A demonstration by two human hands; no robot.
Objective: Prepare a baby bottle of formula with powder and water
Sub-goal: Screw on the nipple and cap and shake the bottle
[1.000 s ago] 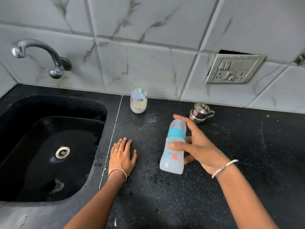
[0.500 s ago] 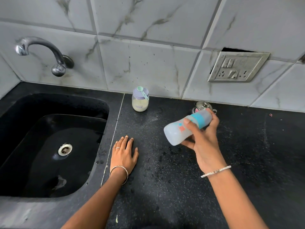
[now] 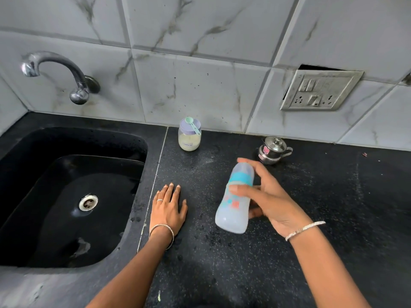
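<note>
Baby bottle [image 3: 233, 203]: translucent body, teal collar, capped, milky contents; held clear above the black speckled countertop [image 3: 311, 218], tilted with cap away and base toward the camera. Right hand [image 3: 270, 201]: closed around the bottle's middle, thumb across the near side, forefinger stretched up along the cap; silver bracelet at the wrist. Left hand [image 3: 168, 208]: empty, laid flat and palm down on the countertop, fingers together and pointing toward the wall, ring on one finger, bangle at the wrist; positioned just right of the seam beside the sink [image 3: 26, 152]. Powder jar [image 3: 189, 137]: clear, pale powder inside, lilac lid, against the tiled wall. Green scoop [image 3: 192, 124]: lying on the jar lid. Small lidded steel pot [image 3: 273, 150]: standing beyond the bottle, near the wall. Sink: black, empty basin with metal drain. Tap [image 3: 55, 72]: wall-mounted, curved, above the sink. Switch plate [image 3: 320, 91]: on the wall at right, loose at its upper edge.
</note>
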